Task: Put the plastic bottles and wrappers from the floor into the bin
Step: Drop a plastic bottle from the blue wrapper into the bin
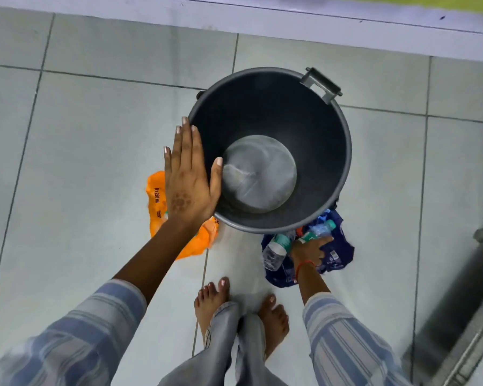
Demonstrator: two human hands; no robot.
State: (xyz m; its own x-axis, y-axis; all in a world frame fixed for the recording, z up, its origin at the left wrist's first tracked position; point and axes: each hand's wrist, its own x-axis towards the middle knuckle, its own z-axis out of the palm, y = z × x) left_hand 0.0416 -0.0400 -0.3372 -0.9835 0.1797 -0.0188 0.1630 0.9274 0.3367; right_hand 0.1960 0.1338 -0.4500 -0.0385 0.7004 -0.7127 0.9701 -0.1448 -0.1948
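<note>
One round dark-grey plastic bin (pixel 269 151) stands upright on the pale tiled floor (pixel 95 112), nothing visible inside it. Left hand (pixel 188 176) held flat, fingers extended, at the bin's left rim. Right hand (pixel 310 250) low beside two clear plastic bottles (pixel 276 250), green-capped, lying on one crumpled dark-blue wrapper (pixel 339 253) just below the bin; whether it grips a bottle cannot be told. One orange plastic wrapper (pixel 155 196) lies left, partly under the forearm. Two bare feet (pixel 211 302) below.
</note>
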